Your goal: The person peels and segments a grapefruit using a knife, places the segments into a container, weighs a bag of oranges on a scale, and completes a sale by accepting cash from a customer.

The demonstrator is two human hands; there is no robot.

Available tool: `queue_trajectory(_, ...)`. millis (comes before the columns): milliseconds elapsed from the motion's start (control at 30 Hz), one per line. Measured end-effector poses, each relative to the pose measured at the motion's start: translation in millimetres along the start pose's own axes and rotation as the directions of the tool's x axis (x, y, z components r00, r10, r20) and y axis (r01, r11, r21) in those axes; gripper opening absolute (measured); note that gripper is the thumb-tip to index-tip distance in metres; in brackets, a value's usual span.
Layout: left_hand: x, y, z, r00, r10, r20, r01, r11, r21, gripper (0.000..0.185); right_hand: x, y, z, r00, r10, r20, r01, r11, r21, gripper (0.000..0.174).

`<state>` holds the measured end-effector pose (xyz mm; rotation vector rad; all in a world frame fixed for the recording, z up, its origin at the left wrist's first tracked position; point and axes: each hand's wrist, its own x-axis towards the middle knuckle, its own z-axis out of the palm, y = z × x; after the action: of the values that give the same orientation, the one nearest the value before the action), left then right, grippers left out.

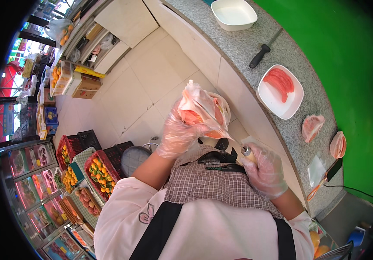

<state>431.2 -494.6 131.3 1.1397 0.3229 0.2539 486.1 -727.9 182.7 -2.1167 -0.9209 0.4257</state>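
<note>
My left hand (pixel 181 135), in a clear plastic glove, grips a partly peeled pink pomelo piece (pixel 202 110) with white pith and membrane flaps hanging off it. A pointed flap of membrane reaches down towards my right hand (pixel 267 169), also gloved. That hand is closed around the pale handle of a small tool (pixel 248 154) with a metal collar; its working end is thin and hard to make out. To the right, a white plastic tray (pixel 293 105) on the counter holds peeled pomelo flesh (pixel 280 81). Two pomelo segments (pixel 312 127) with membrane lie beyond it.
The curved granite counter (pixel 238 48) also bears a black-handled tool with a thin shaft (pixel 260 56), a second white tray (pixel 234 16), a plastic sheet (pixel 316 172) and a phone (pixel 334 169). Below the pomelo is a round white bin (pixel 227 109). Orange crates (pixel 102 175) and a stool (pixel 136 161) stand left.
</note>
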Motion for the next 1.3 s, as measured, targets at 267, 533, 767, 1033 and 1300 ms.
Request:
queue_trajectory(267,-1.0,-4.0,-1.7,0.997,0.066,-0.03,-0.066,0.998,-0.017,0.072,-12.2,3.0,1.0,0.999,0.031,-0.041,-0.033,0.998,-0.048,0.033)
queue_trajectory(533,0.6,-4.2,-2.0,0.991,0.131,-0.007,-0.132,0.99,-0.058,0.076,-18.0,2.9,-7.2,0.997,0.066,0.027,-0.065,0.998,-0.018,0.035)
queue_trajectory(767,-0.9,-7.4,-6.5,0.993,0.12,0.014,-0.118,0.989,-0.093,0.079,-21.8,2.8,-19.5,0.995,0.076,0.071,-0.077,0.997,0.021,0.032)
queue_trajectory(1033,2.7,-4.0,-1.3,0.964,0.255,-0.071,-0.259,0.964,-0.06,0.082,-29.2,3.8,-29.3,0.994,0.076,0.078,-0.078,0.997,0.012,0.03)
queue_trajectory(1300,8.8,9.3,6.8,0.932,0.333,-0.139,-0.335,0.942,0.016,0.083,-32.2,5.6,-29.9,0.995,0.089,0.048,-0.091,0.995,0.038,0.032)
